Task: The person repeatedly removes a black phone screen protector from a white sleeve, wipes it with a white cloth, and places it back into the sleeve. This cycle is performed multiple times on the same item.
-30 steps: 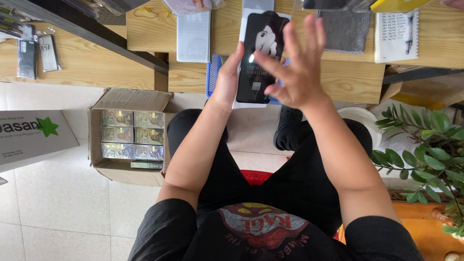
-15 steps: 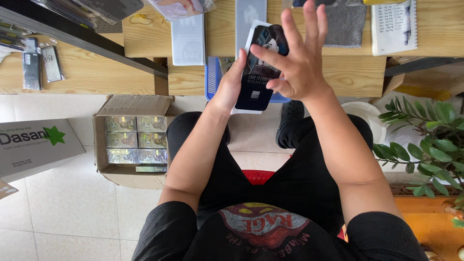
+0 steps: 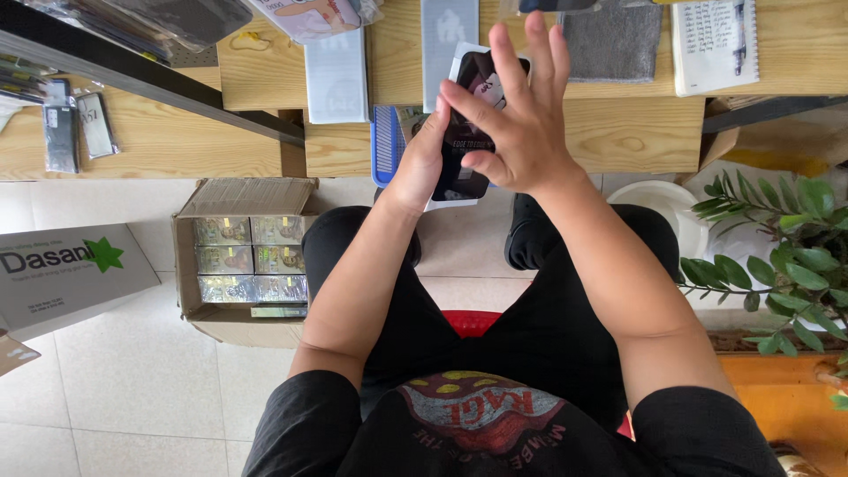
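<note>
Black flat rectangular phone-shaped packet with glossy printed face (image 3: 465,132) upper centre of frame, held above wooden table edge (image 3: 618,141). Left hand (image 3: 421,159) clamped on packet's left edge from below. Right hand (image 3: 521,124) over packet's right side, fingers spread apart, thumb touching its face. Blue ribbed plastic piece (image 3: 385,146) just left of left hand. Open cardboard box of shiny small packs (image 3: 243,256) on floor, lower left. Grey cloth (image 3: 614,40) top right on table.

black flat pack (image 3: 468,132) – white-edged, blue basket (image 3: 385,146), grey cloth (image 3: 613,40)
</note>
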